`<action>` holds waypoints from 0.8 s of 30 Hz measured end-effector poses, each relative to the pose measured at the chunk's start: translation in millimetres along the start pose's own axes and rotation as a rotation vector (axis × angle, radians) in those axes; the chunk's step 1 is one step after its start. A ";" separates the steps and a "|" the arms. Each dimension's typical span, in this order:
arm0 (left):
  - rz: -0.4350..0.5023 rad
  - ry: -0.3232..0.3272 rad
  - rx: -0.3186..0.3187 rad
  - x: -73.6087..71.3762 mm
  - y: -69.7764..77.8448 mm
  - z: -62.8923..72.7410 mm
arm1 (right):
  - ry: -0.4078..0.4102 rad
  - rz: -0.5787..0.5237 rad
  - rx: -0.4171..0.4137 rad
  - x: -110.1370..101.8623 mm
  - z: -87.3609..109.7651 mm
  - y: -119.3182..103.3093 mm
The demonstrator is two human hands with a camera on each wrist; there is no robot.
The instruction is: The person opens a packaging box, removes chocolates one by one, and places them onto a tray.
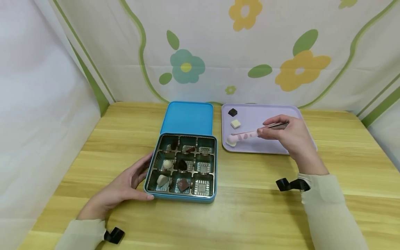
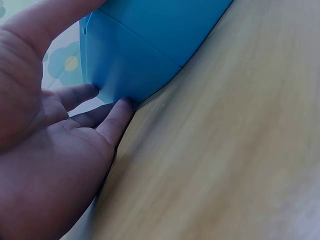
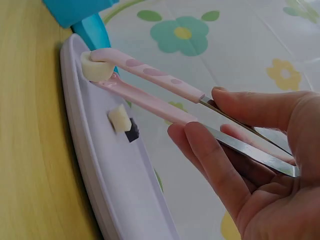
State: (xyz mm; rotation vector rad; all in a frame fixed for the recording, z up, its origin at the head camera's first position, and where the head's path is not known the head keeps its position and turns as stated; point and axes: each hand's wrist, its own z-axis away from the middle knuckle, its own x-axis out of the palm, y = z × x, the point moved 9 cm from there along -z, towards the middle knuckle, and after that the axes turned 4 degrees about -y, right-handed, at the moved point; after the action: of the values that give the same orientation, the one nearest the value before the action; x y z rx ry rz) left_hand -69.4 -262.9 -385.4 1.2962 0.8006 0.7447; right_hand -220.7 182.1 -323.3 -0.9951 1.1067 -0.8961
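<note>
My right hand point(image 1: 292, 137) holds metal tongs with pink spotted tips point(image 3: 155, 75), thumb on one arm and fingers on the other. The tong tips are around a white chocolate point(image 3: 95, 71) at the near left corner of the lilac tray point(image 1: 262, 111). Behind it on the tray lie a white square chocolate point(image 1: 235, 124) and a dark chocolate point(image 1: 232, 112). My left hand point(image 1: 125, 185) rests against the left side of a blue tin point(image 1: 197, 200), fingertips on its wall and thumb at its near corner. White, brown and dark chocolates sit in the tin's left and middle columns.
A blue lid point(image 1: 187, 118) lies directly behind the tin. The wooden table point(image 1: 247, 215) carries everything, with the tray to the right of the tin. A floral curtain point(image 1: 215, 52) hangs along the table's back edge.
</note>
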 end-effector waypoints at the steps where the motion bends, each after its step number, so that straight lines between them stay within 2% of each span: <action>1: 0.000 -0.001 0.002 0.4 -0.2 0.4 | -0.005 -0.007 0.011 -0.3 -1.4 3.4; 5: 0.003 0.001 0.022 0.4 1.4 1.5 | -0.003 0.026 0.034 -5.5 -2.7 9.8; 10: 0.000 -0.005 0.029 0.2 2.7 -0.2 | 0.083 0.114 0.054 -22.9 2.1 9.6; 14: 0.011 -0.001 0.010 -0.6 1.1 -1.2 | 0.129 0.133 0.042 -32.1 6.3 6.0; 19: 0.016 -0.008 0.011 0.5 0.6 -0.7 | 0.137 0.141 0.009 -29.9 8.5 0.7; 24: 0.016 -0.009 0.015 1.2 0.6 -1.3 | 0.131 0.195 -0.028 -22.2 6.8 -3.0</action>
State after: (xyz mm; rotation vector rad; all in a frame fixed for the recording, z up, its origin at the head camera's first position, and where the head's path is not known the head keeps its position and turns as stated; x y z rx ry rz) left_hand -69.9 -261.2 -385.0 1.3198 0.7909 0.7463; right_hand -219.2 203.1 -313.2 -0.8438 1.3060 -0.7979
